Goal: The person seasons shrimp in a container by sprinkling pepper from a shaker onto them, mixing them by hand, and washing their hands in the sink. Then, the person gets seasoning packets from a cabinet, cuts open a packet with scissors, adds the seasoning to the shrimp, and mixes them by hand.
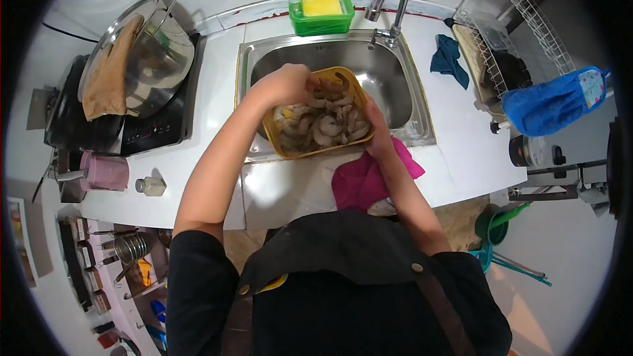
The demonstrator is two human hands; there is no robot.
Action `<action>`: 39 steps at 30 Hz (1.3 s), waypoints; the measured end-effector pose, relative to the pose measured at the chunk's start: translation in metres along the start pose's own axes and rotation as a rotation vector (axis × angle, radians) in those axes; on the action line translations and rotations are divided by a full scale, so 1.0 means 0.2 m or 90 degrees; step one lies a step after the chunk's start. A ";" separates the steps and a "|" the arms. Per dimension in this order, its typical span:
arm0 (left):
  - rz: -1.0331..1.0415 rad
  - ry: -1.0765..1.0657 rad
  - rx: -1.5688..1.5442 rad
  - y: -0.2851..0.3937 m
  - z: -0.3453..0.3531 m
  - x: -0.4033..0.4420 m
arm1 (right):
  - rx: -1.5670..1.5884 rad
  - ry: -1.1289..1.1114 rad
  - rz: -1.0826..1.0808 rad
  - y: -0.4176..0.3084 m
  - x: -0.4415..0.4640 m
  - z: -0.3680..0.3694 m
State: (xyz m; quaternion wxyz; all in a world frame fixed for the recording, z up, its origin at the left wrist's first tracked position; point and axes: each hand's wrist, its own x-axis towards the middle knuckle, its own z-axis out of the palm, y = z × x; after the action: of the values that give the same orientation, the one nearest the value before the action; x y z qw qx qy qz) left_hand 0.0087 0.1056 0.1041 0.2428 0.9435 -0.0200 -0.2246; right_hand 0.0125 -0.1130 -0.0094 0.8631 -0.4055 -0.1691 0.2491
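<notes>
A yellow basket (pixel 293 156) full of raw grey shrimp (pixel 326 128) is tilted over the front part of the steel sink (pixel 412 92). My right hand (pixel 378 128) grips the basket's right side, its fingers wrapped along the wall. From the upper left, my left hand (pixel 293 84) reaches over the basket's rim, fingers bent down at the shrimp near the far edge. Its fingertips are partly hidden, and what they hold is too small to name. Below my right wrist lies a magenta cloth (pixel 359 181) on the counter's front edge.
Behind the sink stand a chrome faucet (pixel 395 10) and a green caddy (pixel 321 24) with a yellow sponge. A teal cloth (pixel 450 60) and a dish rack (pixel 491 59) are at right. At left are a steel pot (pixel 158 69), an induction cooker (pixel 155 130) and a small jar (pixel 153 186).
</notes>
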 end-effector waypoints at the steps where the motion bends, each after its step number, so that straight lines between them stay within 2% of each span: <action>1: 0.010 -0.006 0.014 -0.05 0.05 0.02 | -0.005 0.001 0.000 0.00 0.00 0.00; 3: 0.028 -0.018 0.043 -0.14 0.15 0.02 | -0.013 0.001 0.000 0.00 -0.01 0.00; 4: -0.040 -0.060 0.083 -0.06 0.16 -0.05 | -0.011 0.007 0.007 -0.01 -0.01 0.01; 7: -0.110 0.015 0.105 0.01 0.29 -0.11 | -0.007 0.022 0.017 -0.01 -0.01 0.02; 12: 0.099 0.165 -0.076 0.03 0.48 -0.02 | 0.035 0.011 0.007 0.01 0.01 -0.01; 15: 0.167 0.132 -0.172 -0.04 0.43 0.01 | 0.030 0.004 0.010 -0.01 0.00 -0.01; 18: 0.008 0.183 -0.156 -0.10 0.30 -0.03 | -0.007 0.000 0.020 0.01 0.00 -0.04; 22: 0.105 0.129 -0.095 0.00 0.12 -0.14 | 0.024 -0.028 0.007 -0.01 0.01 0.01; 25: 0.106 0.059 -0.079 0.14 0.03 -0.15 | 0.043 -0.018 0.005 -0.01 0.01 0.03; 31: 0.225 0.016 0.098 0.24 0.34 0.00 | 0.032 -0.041 -0.010 -0.01 0.01 0.00; 32: 0.204 0.000 0.105 0.21 0.35 0.01 | 0.022 -0.034 -0.014 0.00 0.01 -0.01; 35: 0.193 0.075 0.077 0.16 0.34 -0.06 | -0.012 -0.027 -0.008 -0.01 0.00 -0.02; 38: 0.089 0.163 0.100 0.07 0.37 -0.06 | -0.025 -0.044 -0.015 -0.03 -0.01 0.01; 39: 0.081 0.185 0.042 0.05 0.35 -0.08 | -0.026 -0.053 -0.022 -0.03 -0.01 0.03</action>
State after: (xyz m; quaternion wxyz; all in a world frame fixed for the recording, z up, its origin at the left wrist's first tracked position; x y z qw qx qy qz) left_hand -0.0364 0.0667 0.0607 0.2255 0.9704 -0.0519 -0.0691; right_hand 0.0103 -0.1136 -0.0001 0.8510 -0.4094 -0.2165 0.2475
